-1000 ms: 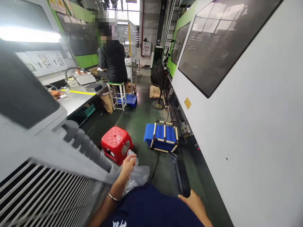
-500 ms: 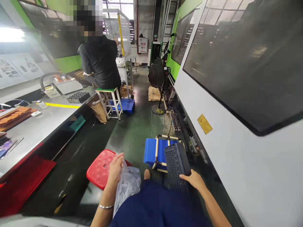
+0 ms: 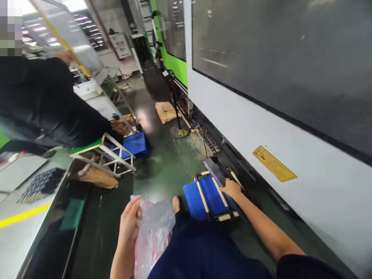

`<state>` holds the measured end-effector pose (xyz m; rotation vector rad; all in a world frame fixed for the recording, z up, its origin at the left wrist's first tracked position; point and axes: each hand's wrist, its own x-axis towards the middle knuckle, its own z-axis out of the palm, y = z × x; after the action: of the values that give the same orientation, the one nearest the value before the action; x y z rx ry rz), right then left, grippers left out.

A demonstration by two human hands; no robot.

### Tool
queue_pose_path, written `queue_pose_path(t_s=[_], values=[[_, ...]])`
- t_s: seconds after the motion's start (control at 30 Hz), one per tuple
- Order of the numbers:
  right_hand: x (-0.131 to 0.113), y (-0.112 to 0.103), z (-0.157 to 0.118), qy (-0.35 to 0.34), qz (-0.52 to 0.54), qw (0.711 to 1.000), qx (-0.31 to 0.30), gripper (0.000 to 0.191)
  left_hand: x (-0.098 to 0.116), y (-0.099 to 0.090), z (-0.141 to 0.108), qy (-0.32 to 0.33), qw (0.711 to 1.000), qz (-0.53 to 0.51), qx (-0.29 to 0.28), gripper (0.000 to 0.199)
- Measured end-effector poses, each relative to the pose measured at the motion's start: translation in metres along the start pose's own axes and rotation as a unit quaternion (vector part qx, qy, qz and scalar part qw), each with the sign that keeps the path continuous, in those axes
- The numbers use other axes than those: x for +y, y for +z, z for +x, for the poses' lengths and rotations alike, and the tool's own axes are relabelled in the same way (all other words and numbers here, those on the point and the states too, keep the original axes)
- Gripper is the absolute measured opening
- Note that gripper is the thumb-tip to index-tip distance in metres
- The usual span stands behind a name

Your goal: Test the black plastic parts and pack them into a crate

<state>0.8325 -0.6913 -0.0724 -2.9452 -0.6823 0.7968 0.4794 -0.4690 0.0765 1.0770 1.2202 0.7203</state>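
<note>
My left hand (image 3: pixel 130 217) pinches the top edge of a clear plastic bag (image 3: pixel 158 221), which hangs down in front of my legs. Something red shows faintly through the bag. On the right, my right hand (image 3: pixel 231 189) grips the near end of a black plastic tray (image 3: pixel 216 170), seen tilted at a steep angle. The tray is over the far right side of a low rack of cream pipes (image 3: pixel 202 193). A blue bin (image 3: pixel 194 199) sits within that rack. Whether the tray touches the rack, I cannot tell.
A seated person (image 3: pixel 43 97) in dark clothes is at the left on a green-topped stool (image 3: pixel 101 149). A fan (image 3: pixel 158 81) stands farther along the aisle. A white machine (image 3: pixel 232 112) lines the right side. At lower left runs a metal workbench (image 3: pixel 55 197).
My view has swung right and tilted. The black tray has moved from upright beside my right leg out over the pipe rack. The bag stays in my left hand, now covering the red stool's place.
</note>
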Motion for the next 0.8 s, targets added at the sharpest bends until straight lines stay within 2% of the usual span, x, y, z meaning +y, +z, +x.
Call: queue_pose_path(t_s=[0.1,0.23,0.33,0.43,0.53,0.63,0.7,0.8], values=[[-0.044,0.028,0.039,0.027,0.033,0.999,-0.011,0.050,-0.005,0.026,0.069,-0.045,0.989,0.112,-0.082,0.067],[-0.097,0.076,0.071,0.067,0.106,0.991,-0.053,0.044,-0.013,0.053,0.162,-0.109,0.952,0.237,-0.158,0.069],[-0.129,0.115,0.084,0.109,0.160,0.977,-0.092,0.041,-0.015,0.065,0.227,-0.148,0.918,0.317,-0.186,0.069],[-0.148,0.148,0.093,0.173,0.223,0.949,-0.140,0.032,-0.014,0.069,0.286,-0.166,0.872,0.405,-0.221,0.068],[-0.152,0.177,0.098,0.253,0.304,0.899,-0.186,0.030,-0.005,0.073,0.345,-0.131,0.836,0.481,-0.229,0.060],[-0.147,0.203,0.098,0.348,0.391,0.825,-0.215,0.037,0.007,0.087,0.395,-0.065,0.820,0.535,-0.191,0.049],[-0.146,0.217,0.096,0.408,0.445,0.764,-0.229,0.040,0.009,0.102,0.417,-0.011,0.792,0.580,-0.190,0.040],[-0.150,0.234,0.099,0.465,0.522,0.677,-0.230,0.040,-0.003,0.124,0.425,0.048,0.716,0.657,-0.233,0.034]])
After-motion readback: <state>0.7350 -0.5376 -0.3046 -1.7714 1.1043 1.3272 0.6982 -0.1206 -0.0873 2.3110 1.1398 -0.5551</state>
